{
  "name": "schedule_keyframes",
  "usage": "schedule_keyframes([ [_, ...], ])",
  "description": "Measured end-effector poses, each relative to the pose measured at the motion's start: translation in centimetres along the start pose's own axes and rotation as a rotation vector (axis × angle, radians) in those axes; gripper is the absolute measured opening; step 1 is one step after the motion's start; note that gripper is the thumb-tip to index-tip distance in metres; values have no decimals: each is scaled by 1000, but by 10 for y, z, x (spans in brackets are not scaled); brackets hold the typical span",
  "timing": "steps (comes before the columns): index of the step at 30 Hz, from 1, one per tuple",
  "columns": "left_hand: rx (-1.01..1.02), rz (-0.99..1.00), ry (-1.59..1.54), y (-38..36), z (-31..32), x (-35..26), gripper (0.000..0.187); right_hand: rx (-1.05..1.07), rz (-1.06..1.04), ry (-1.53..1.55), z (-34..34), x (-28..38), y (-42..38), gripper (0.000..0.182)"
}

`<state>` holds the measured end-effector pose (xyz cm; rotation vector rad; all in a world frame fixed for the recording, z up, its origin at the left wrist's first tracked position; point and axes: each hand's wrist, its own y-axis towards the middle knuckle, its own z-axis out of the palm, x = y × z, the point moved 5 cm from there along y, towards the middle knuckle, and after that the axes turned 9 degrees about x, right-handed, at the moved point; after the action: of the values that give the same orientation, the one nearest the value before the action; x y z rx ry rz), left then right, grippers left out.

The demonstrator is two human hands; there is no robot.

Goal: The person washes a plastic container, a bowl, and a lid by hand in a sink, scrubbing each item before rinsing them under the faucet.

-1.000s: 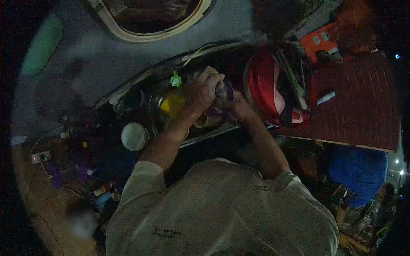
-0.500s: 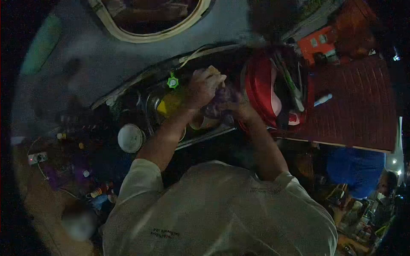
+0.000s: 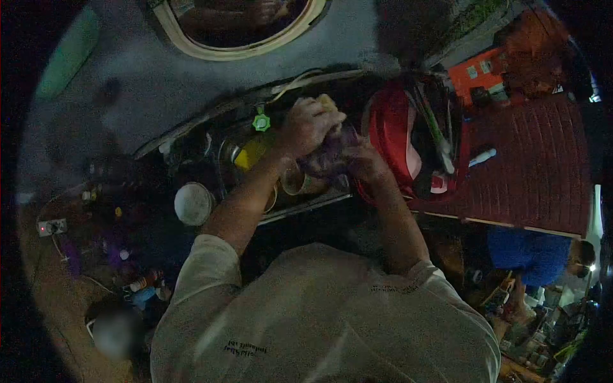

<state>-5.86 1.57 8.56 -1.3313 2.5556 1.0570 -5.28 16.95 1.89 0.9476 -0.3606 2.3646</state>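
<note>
Over the dark sink area, my left hand (image 3: 306, 127) is closed, with a pale yellow sponge-like piece (image 3: 327, 102) showing at its fingertips. It presses against a dark purplish, shiny item (image 3: 327, 163), whose kind I cannot make out in the dim light. My right hand (image 3: 368, 159) grips this item from the other side, fingers wrapped around it. Just below the hands stands a cup-like vessel (image 3: 294, 180). Something bright yellow (image 3: 249, 157) lies left of them, beside my left forearm. A green star-shaped tap knob (image 3: 262, 122) sits behind, near the wall.
Right of my hands is a red basin (image 3: 388, 140) with long utensils in it, on a dark red ribbed surface (image 3: 530, 159) that also carries a white-handled object (image 3: 483, 157). A white round container (image 3: 193, 204) stands at left. A person in blue (image 3: 530, 252) is at far right.
My hands stay together on the purplish item, with small shifts in the fingers. The whole view has tilted slightly, and the person in blue has shifted a little.
</note>
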Motion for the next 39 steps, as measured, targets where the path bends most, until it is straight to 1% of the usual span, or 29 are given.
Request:
schedule_keyframes([
  [1, 0, 1, -2, 2, 1, -5, 23, -2, -1, 0, -12, 2, 0, 43],
  [3, 152, 272, -8, 5, 13, -32, 23, 28, 157, -129, -17, 5, 2, 39],
  [4, 149, 273, -7, 6, 12, -35, 23, 27, 158, -133, -17, 4, 3, 39],
  [6, 85, 60, 79, 8, 6, -30, 20, -191, 78, -433, -1, 14, 8, 39],
  [7, 83, 55, 79, 7, 7, -30, 20, -188, 82, -433, 2, 15, 8, 39],
  [9, -11, -226, -27, 5, 8, -13, 23, -252, 114, -668, 2, 17, 7, 40],
  [10, -12, -226, -26, 1, 15, -6, 23, -251, 115, -669, 0, 15, 5, 40],
  [12, -107, -365, -12, -13, 31, 19, 19, -383, 134, -617, -14, 6, -3, 40],
  [13, -106, -365, -12, -19, 41, 21, 19, -383, 134, -615, -18, 0, -4, 40],
  [15, -206, -554, -138, -35, 43, 24, 17, -495, 12, -369, -20, -9, -8, 42],
  [16, -205, -554, -136, -39, 45, 22, 17, -494, 12, -368, -20, -13, -7, 42],
  [18, -2, -885, -167, -49, 50, 26, 18, -298, -135, -210, -5, -14, 2, 44],
  [19, -1, -885, -167, -50, 49, 27, 18, -299, -136, -209, -2, -15, 3, 44],
  [21, 104, -1124, -340, -66, 65, 39, 27, -449, -43, -264, -5, -20, 0, 45],
  [22, 105, -1124, -342, -80, 82, 52, 27, -451, -42, -264, -5, -23, 2, 45],
  [24, 109, -699, 285, -103, 130, 82, 32, -382, -115, -346, -2, -26, 11, 44],
  [25, 110, -700, 285, -108, 143, 93, 32, -382, -114, -345, -2, -28, 14, 44],
  [27, 287, -1021, -2, -122, 159, 111, 33, -355, -184, -272, 1, -30, 18, 40],
  [28, 287, -1023, -2, -125, 162, 110, 33, -355, -182, -271, 2, -32, 19, 40],
  [29, 157, -1157, -309, -123, 149, 97, 31, -405, -174, -501, 3, -31, 18, 37],
  [31, -133, -1366, -937, -109, 114, 52, 30, -452, -161, -729, 4, -29, 18, 34],
  [32, -292, -1440, -1257, -103, 103, 32, 32, -392, -160, -600, 2, -31, 24, 33],
  [33, -372, -1464, -1421, -106, 108, 27, 33, -333, -159, -470, 0, -34, 30, 31],
  [34, -459, -1492, -1578, -109, 113, 23, 34, -336, -157, -468, -2, -35, 35, 31],
  [35, -488, -1369, -1668, -115, 133, 30, 33, -354, -180, -558, -8, -36, 38, 32],
  [36, -516, -1244, -1755, -113, 139, 30, 31, -372, -202, -648, -8, -34, 38, 32],
  [37, -512, -1249, -1758, -118, 145, 29, 31, -377, -198, -647, -9, -33, 38, 32],
  [39, -541, -1213, -1844, -121, 145, 19, 31, -424, -89, -712, -5, -28, 38, 33],
])
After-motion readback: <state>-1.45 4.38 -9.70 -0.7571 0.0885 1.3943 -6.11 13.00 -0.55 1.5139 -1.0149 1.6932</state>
